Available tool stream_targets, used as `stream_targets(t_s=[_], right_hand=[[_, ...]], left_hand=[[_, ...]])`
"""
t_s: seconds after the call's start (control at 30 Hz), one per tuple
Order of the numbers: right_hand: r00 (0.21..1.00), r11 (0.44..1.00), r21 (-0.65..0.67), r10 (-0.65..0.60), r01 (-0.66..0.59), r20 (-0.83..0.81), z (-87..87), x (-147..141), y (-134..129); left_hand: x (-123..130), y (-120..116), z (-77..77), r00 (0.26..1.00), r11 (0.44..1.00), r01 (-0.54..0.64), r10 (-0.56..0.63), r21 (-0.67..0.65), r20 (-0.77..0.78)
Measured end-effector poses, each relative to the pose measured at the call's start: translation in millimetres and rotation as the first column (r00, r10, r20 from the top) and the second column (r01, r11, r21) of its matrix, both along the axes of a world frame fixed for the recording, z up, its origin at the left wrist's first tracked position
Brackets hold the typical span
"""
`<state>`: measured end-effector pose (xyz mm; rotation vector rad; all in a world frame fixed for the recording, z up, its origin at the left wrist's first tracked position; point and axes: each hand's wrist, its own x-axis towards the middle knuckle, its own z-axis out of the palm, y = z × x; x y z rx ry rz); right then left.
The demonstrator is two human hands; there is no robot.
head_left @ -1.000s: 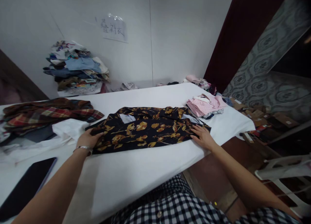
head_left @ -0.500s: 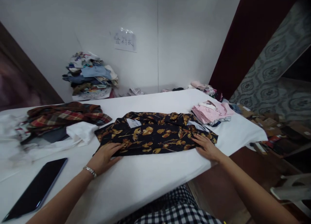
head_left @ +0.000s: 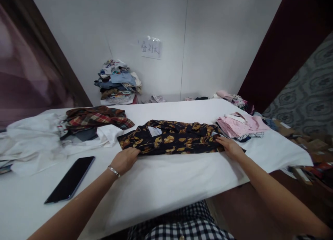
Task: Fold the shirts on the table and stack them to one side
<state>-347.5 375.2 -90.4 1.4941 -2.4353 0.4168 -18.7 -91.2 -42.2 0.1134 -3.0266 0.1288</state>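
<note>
Left hand (head_left: 125,161) and right hand (head_left: 231,148) at opposite ends of a floral-print garment (head_left: 177,141)

The pale wall (head_left: 215,42) rises well beyond the fingertips; the table (head_left: 161,184), spread with a white cover, runs beneath both hands and out past them on either side; a loose heap of white clothing (head_left: 33,136) lies well to the left of the left fingers; the floral-print garment, black with gold flowers, lies on the table in a long folded strip between the two sets of fingers, its near edge facing the person; the left fingers lie close together at its near left corner, the right ones close together over its right end; whether either thumb pinches the cloth from below, I cannot tell.

A tall pile of folded clothes (head_left: 118,84) stands against the wall, far beyond the left fingers; a red plaid garment (head_left: 99,118) lies crumpled nearer to them, ahead and to the left; pink folded clothes (head_left: 241,125) top a low stack just beyond the right fingers; a dark phone (head_left: 71,179) lies left of the left fingers; a paper sign (head_left: 151,49) hangs high beyond them; a silvery bracelet (head_left: 113,171) circles the wrist behind them.
</note>
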Motion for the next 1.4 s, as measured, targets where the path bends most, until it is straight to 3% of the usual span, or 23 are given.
stream_targets(t_s=[0.13, 0.43, 0.53, 0.63, 0.73, 0.83, 0.97, 1.03, 1.17, 1.27, 1.4], right_hand=[[0.992, 0.996, 0.069, 0.057, -0.065, 0.108, -2.3, 13.4, 5.5], [0.965, 0.977, 0.213, -0.057, 0.001, 0.255, 11.0, 47.0, 24.5], [0.961, 0.987, 0.157, -0.031, -0.013, 0.274, 26.5, 46.5, 16.5], [0.967, 0.998, -0.019, -0.057, 0.064, 0.250, 47.1, 28.9, -6.8], [0.963, 0.978, -0.112, -0.151, 0.179, 0.222, 60.8, -7.4, -44.1], [0.950, 0.961, -0.039, -0.264, 0.274, 0.168, 59.7, -49.5, -85.8], [0.911, 0.909, 0.230, -0.386, 0.348, 0.147, 46.7, -88.2, -122.9], [0.898, 0.888, 0.305, -0.406, 0.344, 0.170, 43.6, -98.5, -128.4], [0.863, 0.871, 0.245, -0.472, 0.426, 0.178, 48.4, -109.8, -124.5], [0.781, 0.816, 0.203, -0.578, 0.542, 0.236, 50.5, -112.9, -120.9], [0.696, 0.784, 0.233, -0.619, 0.575, 0.365, 39.8, -112.6, -120.1]], left_hand=[[9.5, -4.2, -8.1, 0.998, 0.998, 0.057, -0.057, 0.022, 0.027], [12.0, -16.7, -14.9, 0.997, 0.990, 0.055, -0.049, 0.129, -0.054], [14.7, -18.6, -13.9, 0.997, 0.982, 0.058, -0.047, 0.181, -0.063], [8.0, -18.5, 1.8, 0.998, 0.964, -0.030, 0.042, 0.263, -0.043], [-22.0, -17.9, 29.3, 0.984, 0.938, -0.131, 0.162, 0.322, -0.072], [-76.0, -23.3, 47.3, 0.977, 0.940, -0.145, 0.185, 0.310, -0.104], [-154.4, -45.6, 35.3, 0.975, 0.942, -0.192, 0.216, 0.274, -0.058], [-183.8, -58.2, 21.6, 0.949, 0.916, -0.315, 0.310, 0.247, 0.059], [-220.7, -74.1, 7.6, 0.843, 0.823, -0.528, 0.479, 0.210, 0.244], [-238.0, -81.2, 18.1, 0.834, 0.810, -0.548, 0.506, 0.211, 0.222], [-254.4, -90.5, 49.3, 0.818, 0.780, -0.561, 0.574, 0.278, 0.044]])
